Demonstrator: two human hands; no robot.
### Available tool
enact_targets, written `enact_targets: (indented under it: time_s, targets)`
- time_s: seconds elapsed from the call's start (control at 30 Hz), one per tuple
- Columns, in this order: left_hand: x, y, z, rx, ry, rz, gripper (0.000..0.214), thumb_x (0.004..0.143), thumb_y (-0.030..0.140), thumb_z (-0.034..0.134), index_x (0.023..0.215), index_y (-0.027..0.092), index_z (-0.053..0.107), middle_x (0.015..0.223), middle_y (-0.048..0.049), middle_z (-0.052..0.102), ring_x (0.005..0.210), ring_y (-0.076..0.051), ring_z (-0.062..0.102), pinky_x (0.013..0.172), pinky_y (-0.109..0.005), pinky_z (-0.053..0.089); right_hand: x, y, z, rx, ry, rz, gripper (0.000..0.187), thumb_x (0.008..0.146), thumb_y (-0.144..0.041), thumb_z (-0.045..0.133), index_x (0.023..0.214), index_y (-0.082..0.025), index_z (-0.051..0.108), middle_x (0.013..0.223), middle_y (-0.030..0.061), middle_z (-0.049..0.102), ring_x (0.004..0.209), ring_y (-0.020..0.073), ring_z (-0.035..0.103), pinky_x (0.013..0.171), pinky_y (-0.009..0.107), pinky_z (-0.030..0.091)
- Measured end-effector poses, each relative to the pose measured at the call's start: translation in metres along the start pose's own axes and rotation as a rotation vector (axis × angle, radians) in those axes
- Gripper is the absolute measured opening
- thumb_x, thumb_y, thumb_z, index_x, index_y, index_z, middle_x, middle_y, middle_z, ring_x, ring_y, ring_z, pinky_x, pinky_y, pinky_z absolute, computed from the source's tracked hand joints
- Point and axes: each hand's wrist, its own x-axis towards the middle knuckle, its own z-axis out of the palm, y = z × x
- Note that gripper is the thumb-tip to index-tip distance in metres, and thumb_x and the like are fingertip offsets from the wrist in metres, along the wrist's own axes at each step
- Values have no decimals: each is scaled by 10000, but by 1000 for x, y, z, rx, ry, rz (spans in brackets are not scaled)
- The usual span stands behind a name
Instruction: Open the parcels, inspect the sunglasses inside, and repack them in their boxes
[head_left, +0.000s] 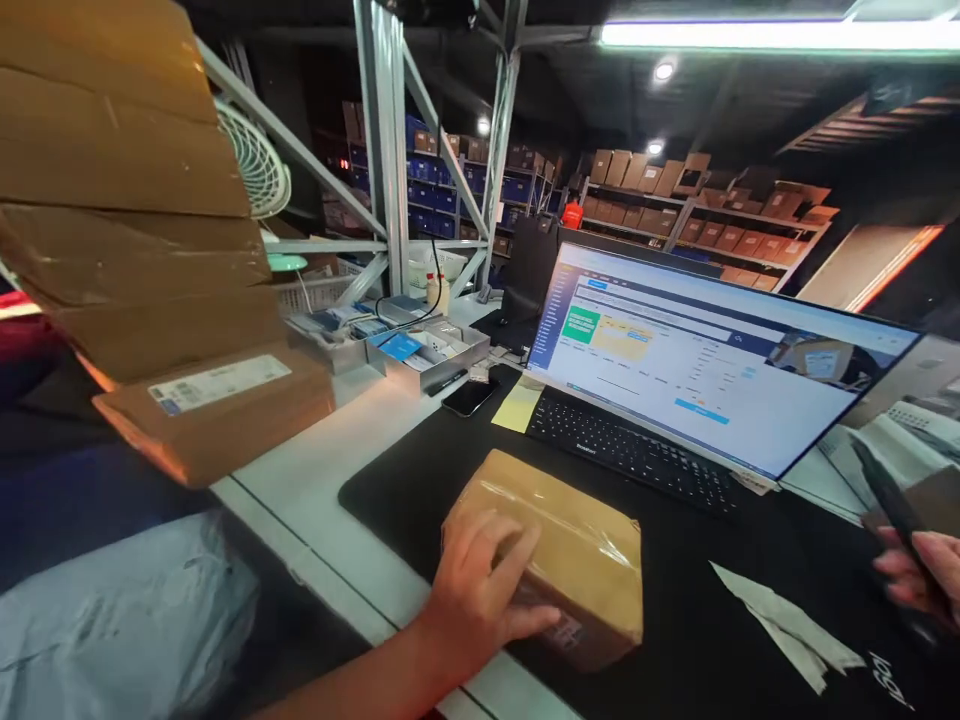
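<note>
A small taped cardboard box (570,520) sits on the black desk mat. My left hand (484,580) grips its near left part, fingers bent over the top and thumb against the front side. At the right edge my right hand (926,570) is closed around a slim black tool (885,485), pointing up and left. Blur hides whether it is a knife or a marker, and part of this hand is cut off. Between the hands, to the right of the box, lies a torn pale paper strip (784,620).
Behind the box stand a keyboard (630,450) and a lit monitor (697,370). A phone (471,397) and yellow note (517,405) lie near. Stacked cartons (135,240) rise at left above a grey plastic parcel (120,620). Metal trays (431,370) hold small items.
</note>
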Motion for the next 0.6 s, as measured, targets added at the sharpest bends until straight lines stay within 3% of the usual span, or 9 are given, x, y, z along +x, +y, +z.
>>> enact_targets:
  time_s: [0.03, 0.1, 0.2, 0.27, 0.37, 0.5, 0.6]
  targets:
    - [1, 0, 2, -16, 26, -15, 546, 971, 602, 466, 1147, 129, 675, 994, -124, 667, 973, -261, 631, 942, -420, 484, -14, -23, 13, 93, -88, 52, 391, 794, -643, 656, 915, -272, 678, 917, 184, 735, 653, 256, 688, 636, 399, 569]
    - [2, 0, 5, -60, 87, -33, 483, 975, 566, 494, 1069, 125, 668, 934, -104, 666, 926, -240, 630, 911, -403, 502, -41, -63, 45, 125, -214, -7, 437, 793, -656, 664, 988, -264, 681, 1031, 155, 736, 717, 233, 687, 667, 357, 585]
    - [1, -1, 8, -90, 149, -44, 425, 976, 534, 508, 998, 130, 639, 920, -99, 670, 904, -227, 632, 883, -386, 522, -72, -113, 95, 47, -366, -178, 552, 841, -648, 609, 1225, -252, 622, 925, 92, 749, 623, 199, 631, 534, 307, 551]
    - [-1, -1, 8, -96, 156, -29, 398, 985, 499, 497, 1001, 125, 633, 924, -107, 670, 903, -231, 634, 875, -398, 529, -85, -144, 126, -85, -569, -312, 532, 912, -619, 521, 1253, -228, 636, 910, 81, 756, 790, 233, 697, 687, 332, 593]
    - [-4, -3, 7, -131, 134, 3, 346, 996, 411, 465, 1037, 113, 635, 951, -123, 671, 922, -240, 635, 872, -413, 533, -95, -194, 163, -343, -793, -538, 420, 984, -482, 467, 1283, -260, 660, 1211, 69, 726, 1107, 266, 678, 968, 406, 538]
    - [-8, -7, 4, -179, 85, 17, 279, 959, 299, 482, 1091, 108, 636, 1008, -137, 663, 960, -250, 625, 875, -429, 536, -103, -248, 201, -614, -830, -820, 381, 998, -346, 452, 1303, -269, 668, 1232, 73, 721, 1099, 301, 696, 925, 439, 547]
    - [-11, -9, 3, -209, 68, 5, 262, 923, 236, 493, 1103, 107, 633, 1011, -136, 642, 955, -246, 617, 873, -426, 539, -107, -273, 213, -736, -818, -906, 353, 1002, -317, 454, 1249, -283, 705, 1095, 84, 770, 994, 282, 735, 850, 380, 558]
